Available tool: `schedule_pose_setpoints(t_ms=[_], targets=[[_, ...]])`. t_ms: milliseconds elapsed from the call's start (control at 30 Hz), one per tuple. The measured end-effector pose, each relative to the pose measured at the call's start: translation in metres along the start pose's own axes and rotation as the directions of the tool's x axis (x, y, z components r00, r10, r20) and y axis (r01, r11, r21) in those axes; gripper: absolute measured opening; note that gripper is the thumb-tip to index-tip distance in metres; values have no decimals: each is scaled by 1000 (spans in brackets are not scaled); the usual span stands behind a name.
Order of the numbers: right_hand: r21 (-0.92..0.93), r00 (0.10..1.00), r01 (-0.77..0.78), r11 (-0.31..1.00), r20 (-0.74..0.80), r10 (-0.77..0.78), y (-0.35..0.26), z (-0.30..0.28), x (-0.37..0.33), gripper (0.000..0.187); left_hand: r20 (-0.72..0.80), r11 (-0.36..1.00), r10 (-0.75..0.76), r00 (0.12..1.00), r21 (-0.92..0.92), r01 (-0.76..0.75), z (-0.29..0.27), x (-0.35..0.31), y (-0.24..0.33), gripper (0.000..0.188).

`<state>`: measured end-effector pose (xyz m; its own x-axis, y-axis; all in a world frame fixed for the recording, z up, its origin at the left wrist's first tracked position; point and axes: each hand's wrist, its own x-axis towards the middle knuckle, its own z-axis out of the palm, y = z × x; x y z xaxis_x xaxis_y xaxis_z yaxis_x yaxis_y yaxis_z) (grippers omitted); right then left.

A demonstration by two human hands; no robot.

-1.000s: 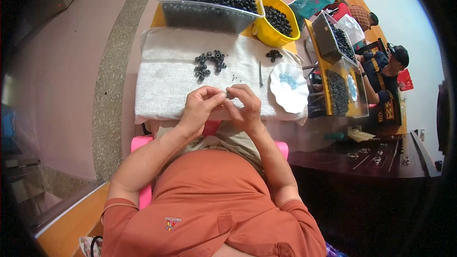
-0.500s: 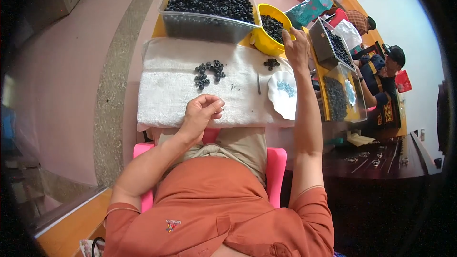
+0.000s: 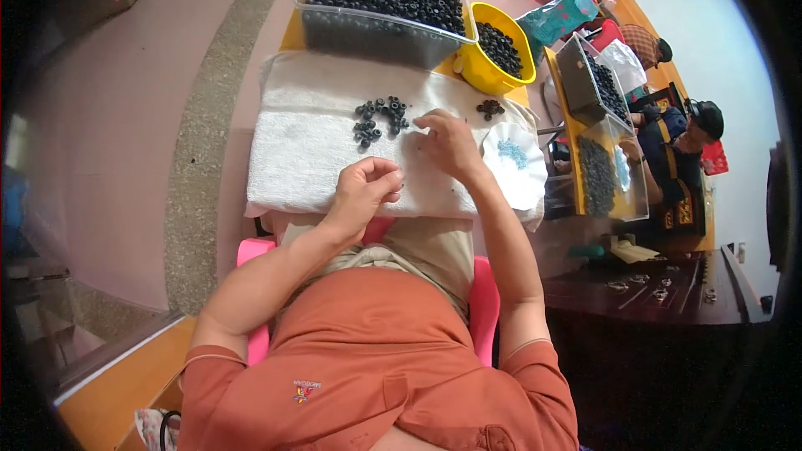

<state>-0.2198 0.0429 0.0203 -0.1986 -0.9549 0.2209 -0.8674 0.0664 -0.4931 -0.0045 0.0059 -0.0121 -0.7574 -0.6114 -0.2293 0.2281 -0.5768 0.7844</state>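
My left hand (image 3: 365, 192) is closed in a pinch above the near edge of a white towel (image 3: 292, 142). A tiny dark speck shows at its fingertips, too small to name. Reaching in from the right, my right hand (image 3: 451, 147) is over the towel, its fingers apart and pointing left. Just beside those fingertips is a loose group of small black ring-shaped parts (image 3: 368, 129). A smaller pile of dark parts (image 3: 490, 108) sits farther right. On a white scalloped plate (image 3: 522, 188) are small light-blue pieces (image 3: 511, 153). My right hand hides part of the towel.
A clear bin (image 3: 376, 32) full of black parts stands behind the towel, beside a yellow bucket (image 3: 484, 75) of similar parts. Farther right, a grey bin (image 3: 576, 79) and a clear bin (image 3: 637, 192) stand near a person in a black cap (image 3: 706, 119).
My right hand has come back from the yellow bucket to the towel, beside the black parts, and now covers the thin dark tool. My left hand keeps its pinch. The view has shifted slightly.
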Motion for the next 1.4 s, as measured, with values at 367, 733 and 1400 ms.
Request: schedule_pose_setpoints(t_ms=[367, 733, 1400], targets=[[-145, 998, 4, 989, -67, -13, -11, 33, 7, 26, -6, 1000, -11, 1000, 24, 11, 2, -2, 3, 12], [168, 999, 26, 985, -42, -19, -24, 13, -24, 17, -60, 999, 35, 998, 1, -35, 2, -1, 3, 13], [455, 975, 172, 874, -205, -85, -41, 31, -59, 14, -5, 992, 21, 1000, -126, -22, -3, 4, -3, 15]])
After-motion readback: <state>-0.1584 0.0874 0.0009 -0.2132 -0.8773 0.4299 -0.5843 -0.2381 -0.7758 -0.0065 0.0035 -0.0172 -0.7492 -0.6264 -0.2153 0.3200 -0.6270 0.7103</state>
